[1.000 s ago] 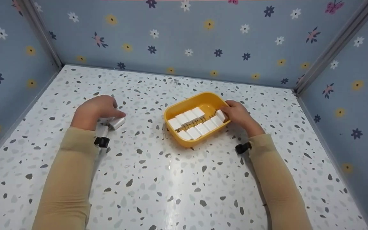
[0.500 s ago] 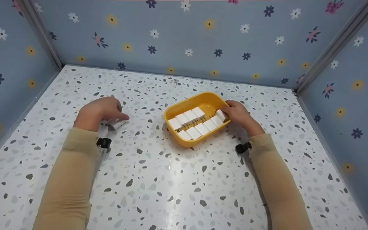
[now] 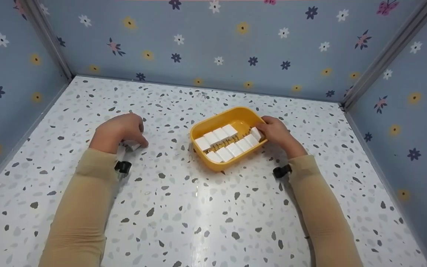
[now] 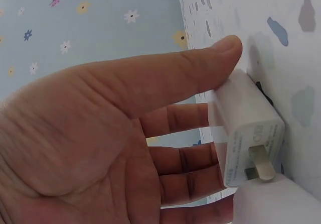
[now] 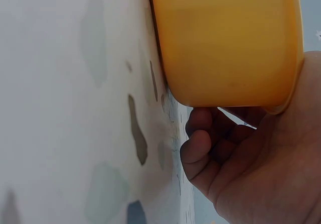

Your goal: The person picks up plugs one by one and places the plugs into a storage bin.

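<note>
In the head view my left hand (image 3: 121, 129) is low over the table's left side, mostly hiding a white plug-in charger (image 3: 133, 146). The left wrist view shows that charger (image 4: 248, 108) pinched between thumb and fingers, its two metal prongs facing the camera. Another white charger (image 4: 278, 204) lies close beside it, at the bottom of that view. My right hand (image 3: 277, 132) grips the right end of a yellow plastic box (image 3: 217, 166), thumb over the rim. Inside the box, white chargers (image 3: 234, 149) lie in two rows, prongs toward the middle. One at the right end is tilted.
The white speckled table (image 3: 184, 218) is bounded by a blue flowered panel (image 3: 213, 40) at the back and similar panels at both sides. A black wrist strap piece (image 3: 123, 167) shows at the left cuff, another (image 3: 281, 171) at the right.
My left hand has shifted slightly to the right and toward me, and its charger is now more covered by the hand. The right hand and the yellow box have stayed put.
</note>
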Available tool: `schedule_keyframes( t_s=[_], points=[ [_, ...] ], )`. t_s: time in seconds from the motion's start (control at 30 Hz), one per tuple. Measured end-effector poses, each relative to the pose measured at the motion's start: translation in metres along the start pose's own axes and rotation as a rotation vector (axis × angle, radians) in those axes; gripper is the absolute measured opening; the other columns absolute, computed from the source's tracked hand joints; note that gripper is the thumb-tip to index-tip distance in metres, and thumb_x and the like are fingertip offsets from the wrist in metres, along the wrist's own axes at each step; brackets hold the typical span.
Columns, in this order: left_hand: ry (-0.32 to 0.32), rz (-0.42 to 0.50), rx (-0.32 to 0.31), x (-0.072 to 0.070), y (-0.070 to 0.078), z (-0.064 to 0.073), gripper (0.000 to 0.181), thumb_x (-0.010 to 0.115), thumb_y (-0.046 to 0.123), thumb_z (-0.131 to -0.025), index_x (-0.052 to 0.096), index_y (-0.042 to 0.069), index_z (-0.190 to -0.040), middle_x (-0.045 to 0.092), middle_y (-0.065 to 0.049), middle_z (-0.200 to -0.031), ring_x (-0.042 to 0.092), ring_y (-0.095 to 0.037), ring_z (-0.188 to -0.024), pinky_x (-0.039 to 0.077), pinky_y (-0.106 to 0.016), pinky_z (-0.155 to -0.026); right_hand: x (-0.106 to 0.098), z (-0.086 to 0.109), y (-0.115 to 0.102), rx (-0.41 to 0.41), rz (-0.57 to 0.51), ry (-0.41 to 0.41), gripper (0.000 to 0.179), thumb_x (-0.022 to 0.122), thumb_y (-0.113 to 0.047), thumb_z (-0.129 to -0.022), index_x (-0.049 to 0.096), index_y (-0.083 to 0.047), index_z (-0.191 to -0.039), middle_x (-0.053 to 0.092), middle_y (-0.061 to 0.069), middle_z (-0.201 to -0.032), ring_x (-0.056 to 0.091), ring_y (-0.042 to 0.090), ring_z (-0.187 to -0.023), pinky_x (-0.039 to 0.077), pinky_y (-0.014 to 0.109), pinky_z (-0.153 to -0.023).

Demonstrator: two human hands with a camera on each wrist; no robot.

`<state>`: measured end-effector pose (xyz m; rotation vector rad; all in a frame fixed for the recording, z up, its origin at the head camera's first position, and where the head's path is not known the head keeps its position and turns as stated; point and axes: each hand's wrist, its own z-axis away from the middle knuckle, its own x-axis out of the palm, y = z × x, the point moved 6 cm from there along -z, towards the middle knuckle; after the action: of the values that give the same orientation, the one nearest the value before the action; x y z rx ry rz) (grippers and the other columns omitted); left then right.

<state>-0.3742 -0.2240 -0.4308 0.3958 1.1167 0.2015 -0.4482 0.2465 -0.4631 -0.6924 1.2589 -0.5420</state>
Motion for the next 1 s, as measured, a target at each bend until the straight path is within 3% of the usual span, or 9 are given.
schedule_keyframes(
  t_s=[0.13,0.33,0.5,0.8,1.0],
  points=[
    [-0.025,0.004,-0.015,0.0015,-0.001,0.0003,0.041,0.089,0.022,-0.087,0.071,-0.002,-0.114,0.069,-0.014,-0.107,0.062,-0.031,-0.089,0.054,-0.046,-0.076,0.0003,-0.0009,-0.0002,0.008,0.019,-0.002,0.043,0.054,-0.033,-0.116,0.066,-0.003,-0.145,0.068,0.017,-0.134,0.061,0.029,-0.109,0.051,0.041,-0.095],
    [-0.052,0.022,-0.036,0.0026,-0.0021,-0.0012,0.033,0.086,0.018,-0.086,0.07,0.0,-0.109,0.069,-0.014,-0.101,0.064,-0.03,-0.086,0.053,-0.043,-0.072,0.001,-0.0007,-0.001,0.015,0.012,-0.001,0.041,0.054,-0.033,-0.116,0.067,-0.003,-0.141,0.068,0.016,-0.124,0.062,0.029,-0.103,0.052,0.04,-0.089],
    [-0.044,0.038,-0.019,0.0021,-0.0016,-0.0014,0.028,0.083,0.015,-0.087,0.071,0.001,-0.108,0.07,-0.014,-0.097,0.067,-0.03,-0.082,0.054,-0.042,-0.07,0.0007,0.0003,-0.0013,0.016,0.004,-0.005,0.041,0.053,-0.032,-0.116,0.066,-0.004,-0.142,0.068,0.016,-0.122,0.062,0.028,-0.102,0.052,0.039,-0.088],
    [-0.025,0.041,-0.011,0.0007,0.0005,-0.0024,0.027,0.078,0.015,-0.089,0.071,0.0,-0.111,0.07,-0.014,-0.097,0.068,-0.029,-0.08,0.054,-0.042,-0.069,0.0003,-0.0014,0.0002,0.038,0.005,-0.009,0.043,0.054,-0.034,-0.116,0.066,-0.005,-0.146,0.068,0.015,-0.133,0.062,0.028,-0.11,0.052,0.039,-0.094],
    [-0.002,0.034,0.036,-0.0004,0.0002,-0.0053,0.025,0.074,0.016,-0.094,0.071,0.0,-0.112,0.07,-0.014,-0.103,0.068,-0.03,-0.081,0.054,-0.044,-0.07,0.0007,-0.0004,-0.0009,0.017,0.013,0.0,0.04,0.054,-0.032,-0.116,0.068,-0.004,-0.14,0.067,0.014,-0.119,0.061,0.028,-0.102,0.051,0.038,-0.088]
  ],
)
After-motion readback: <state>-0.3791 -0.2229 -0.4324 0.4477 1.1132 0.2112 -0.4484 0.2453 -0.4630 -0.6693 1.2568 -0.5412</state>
